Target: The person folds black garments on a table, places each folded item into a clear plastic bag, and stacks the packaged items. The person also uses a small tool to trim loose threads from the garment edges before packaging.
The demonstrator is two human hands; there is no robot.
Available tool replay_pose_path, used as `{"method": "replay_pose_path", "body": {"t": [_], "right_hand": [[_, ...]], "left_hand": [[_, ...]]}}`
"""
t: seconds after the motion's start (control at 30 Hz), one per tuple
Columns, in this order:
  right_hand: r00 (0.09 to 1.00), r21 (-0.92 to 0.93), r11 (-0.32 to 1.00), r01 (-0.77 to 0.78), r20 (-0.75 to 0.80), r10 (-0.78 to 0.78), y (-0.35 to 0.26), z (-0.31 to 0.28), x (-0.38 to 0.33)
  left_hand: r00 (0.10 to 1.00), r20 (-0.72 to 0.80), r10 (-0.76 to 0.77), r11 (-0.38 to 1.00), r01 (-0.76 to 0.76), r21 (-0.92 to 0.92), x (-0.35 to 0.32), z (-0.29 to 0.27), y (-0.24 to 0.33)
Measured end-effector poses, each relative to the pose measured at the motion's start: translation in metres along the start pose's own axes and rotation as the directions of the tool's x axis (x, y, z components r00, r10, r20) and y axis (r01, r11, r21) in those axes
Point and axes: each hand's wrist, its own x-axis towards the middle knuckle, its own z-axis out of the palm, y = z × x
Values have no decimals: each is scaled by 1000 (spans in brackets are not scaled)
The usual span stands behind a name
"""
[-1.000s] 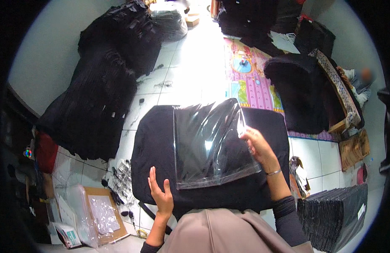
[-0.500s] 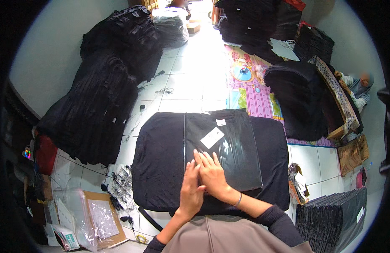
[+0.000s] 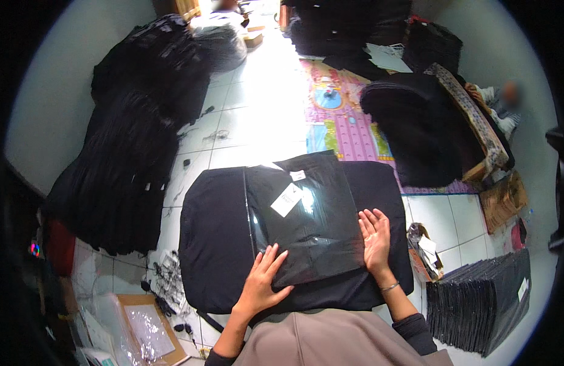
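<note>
A folded black garment in a clear plastic bag (image 3: 318,226) lies in front of me, turned slightly askew. Through the film a white hang tag (image 3: 286,199) and a small white label (image 3: 298,175) show near its collar. Beneath it is a padded, black cloth-covered work surface (image 3: 215,244). My left hand (image 3: 262,282) rests with fingers spread on the bag's lower left corner. Along the bag's right edge stands my right hand (image 3: 376,241), open, palm turned inward, fingertips beside the film. Neither hand grips anything.
Tall heaps of black garments (image 3: 120,165) line the left; another black pile (image 3: 410,128) sits right, by a person (image 3: 504,110). Bagged garments (image 3: 477,299) stand stacked at lower right near a small box (image 3: 426,253). Clear plastic bags and cardboard (image 3: 145,329) lie lower left.
My hands have parted from the middle of the bag: the right to its right edge, the left to its lower left corner. The bag has turned a little. The whole view has shifted.
</note>
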Motion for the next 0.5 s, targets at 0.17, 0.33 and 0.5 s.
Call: {"method": "replay_pose_path", "body": {"t": [0.17, 0.33, 0.5], "right_hand": [[778, -648, 453, 613, 594, -204, -35, 44, -36], [906, -783, 485, 390, 422, -47, -19, 68, -29], [921, -361, 930, -74, 333, 202, -48, 1, 16]], "left_hand": [[937, -210, 280, 953, -246, 177, -1, -5, 2], [909, -359, 210, 977, -208, 47, 3, -36, 24], [751, -639, 164, 986, -150, 76, 10, -51, 35]]}}
